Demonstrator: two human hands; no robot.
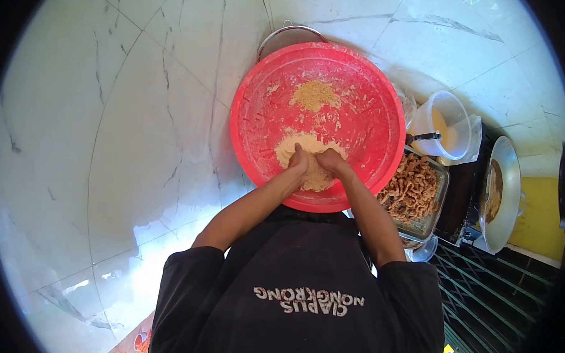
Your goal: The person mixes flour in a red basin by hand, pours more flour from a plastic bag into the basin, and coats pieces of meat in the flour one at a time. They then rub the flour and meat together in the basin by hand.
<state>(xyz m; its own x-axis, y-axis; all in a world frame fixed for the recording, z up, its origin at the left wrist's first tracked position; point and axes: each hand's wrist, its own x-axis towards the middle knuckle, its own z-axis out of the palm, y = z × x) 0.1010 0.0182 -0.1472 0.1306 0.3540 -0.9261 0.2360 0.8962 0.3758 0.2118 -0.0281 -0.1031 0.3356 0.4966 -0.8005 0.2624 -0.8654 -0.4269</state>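
Observation:
A wide red plastic basin (250, 122) sits in front of my body, its inner wall dusted white. Both hands are down in a mound of pale flour (319, 181) in its near half. My left hand (300, 160) is closed in the flour with its thumb up; its other fingertips are buried. Beside it, my right hand (331, 161) is curled into the same mound, its fingertips hidden too. Farther back in the basin lies a smaller heap of yellowish crumbly powder (316, 95). Whether anything is inside the flour cannot be seen.
To the right, a metal tray (442, 204) holds fried, breaded pieces (413, 187). Behind it stands a clear plastic tub (452, 117) with pale yellow liquid and a dark handle. A large wok (509, 197) with brown contents is farther right, near a green metal grille (490, 289).

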